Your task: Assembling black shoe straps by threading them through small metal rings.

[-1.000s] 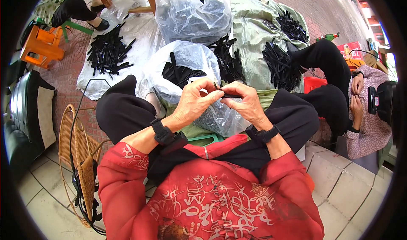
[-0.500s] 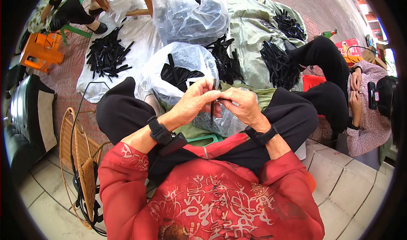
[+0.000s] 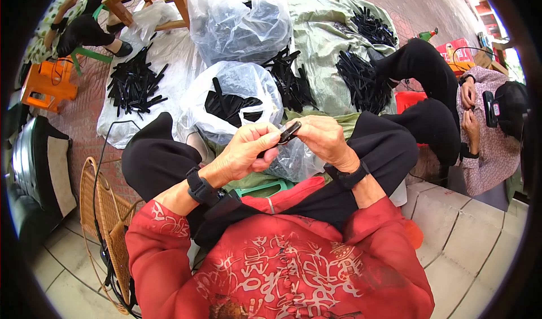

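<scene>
Standing open: clear plastic bag [image 3: 195, 106] with black strips [image 3: 226, 109] inside, just beyond the left hand [image 3: 246, 148].
Left hand and right hand [image 3: 326, 141] both pinch one glossy black piece [image 3: 290, 132], located between their fingertips.

I'm on the head cam, L one of the pr: wide fisheye, looking down & fwd, v. close over the red shirt [image 3: 282, 257], L hand [image 3: 248, 147] & R hand [image 3: 326, 141] mid-frame, farther out, paving [image 3: 407, 11] distant up top.
</scene>
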`<act>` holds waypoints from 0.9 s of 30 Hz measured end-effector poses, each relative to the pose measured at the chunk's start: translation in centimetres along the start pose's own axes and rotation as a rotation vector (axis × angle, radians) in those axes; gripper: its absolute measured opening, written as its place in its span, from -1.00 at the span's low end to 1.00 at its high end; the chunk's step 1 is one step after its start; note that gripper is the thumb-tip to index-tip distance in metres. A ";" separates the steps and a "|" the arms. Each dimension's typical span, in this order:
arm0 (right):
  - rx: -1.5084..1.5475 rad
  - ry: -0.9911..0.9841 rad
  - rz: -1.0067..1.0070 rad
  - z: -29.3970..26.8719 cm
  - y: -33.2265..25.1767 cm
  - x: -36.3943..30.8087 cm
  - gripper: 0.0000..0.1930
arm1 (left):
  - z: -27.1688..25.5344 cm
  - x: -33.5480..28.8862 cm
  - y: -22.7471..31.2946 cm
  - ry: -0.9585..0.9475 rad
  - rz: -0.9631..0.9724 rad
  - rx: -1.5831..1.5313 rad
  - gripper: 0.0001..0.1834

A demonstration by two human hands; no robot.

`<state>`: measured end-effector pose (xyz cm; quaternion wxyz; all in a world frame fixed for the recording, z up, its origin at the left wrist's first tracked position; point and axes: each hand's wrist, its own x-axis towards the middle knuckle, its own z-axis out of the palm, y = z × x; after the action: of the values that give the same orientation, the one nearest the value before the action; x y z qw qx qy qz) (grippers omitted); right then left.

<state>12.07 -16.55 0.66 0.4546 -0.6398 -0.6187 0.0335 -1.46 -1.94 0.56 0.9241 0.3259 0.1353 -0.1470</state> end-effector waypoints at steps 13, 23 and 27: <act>0.064 0.021 0.068 -1.0 -0.3 0.0 -0.79 | 0.1 0.0 0.2 -0.027 0.034 0.086 -0.87; 0.092 0.126 0.388 -0.8 -1.8 1.0 -0.77 | 0.2 1.4 -0.8 0.211 0.276 0.210 -0.88; 0.842 0.278 0.812 0.5 -2.3 0.7 -0.87 | 0.6 1.9 -0.9 0.094 0.315 0.148 -0.86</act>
<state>10.18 -16.15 2.21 0.6966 -0.5882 -0.1928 0.3627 0.09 -3.37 -0.19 0.9019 0.4165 0.1144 0.0054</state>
